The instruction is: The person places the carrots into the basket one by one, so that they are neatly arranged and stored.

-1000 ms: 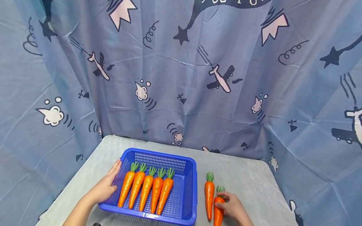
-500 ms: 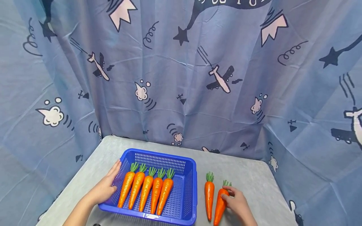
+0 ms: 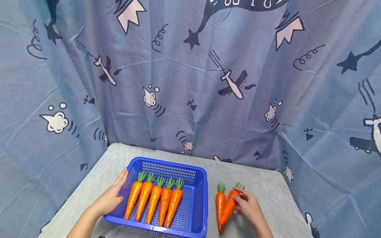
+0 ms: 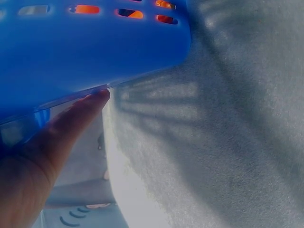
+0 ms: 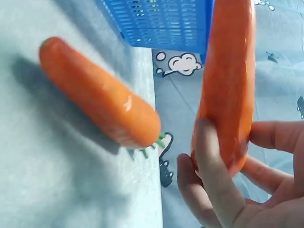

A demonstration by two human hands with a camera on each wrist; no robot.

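My right hand (image 3: 249,205) pinches an orange carrot (image 3: 230,207) near its thick, green-topped end, thumb on one side and fingers on the other. In the head view its tip overlaps the tip of a second carrot (image 3: 220,201), which lies on the table. The right wrist view has the held carrot (image 5: 229,76) raised, beside the lying one (image 5: 102,95). To the left stands a blue plastic basket (image 3: 205,206) with several carrots (image 3: 154,201) in a row, green tops away from me. Straight fingers of my left hand (image 3: 110,198) rest along the basket's left side.
The light grey table (image 3: 262,185) reaches past the basket and the loose carrots. Behind and on both sides hangs a blue curtain (image 3: 178,99) with airplane and star prints. A small dark object (image 3: 102,236) shows at the bottom edge.
My right hand has moved away from me with its carrot, first right, then up. The carrot has tilted, its tip now over the lying carrot. My left hand and the basket stay put.
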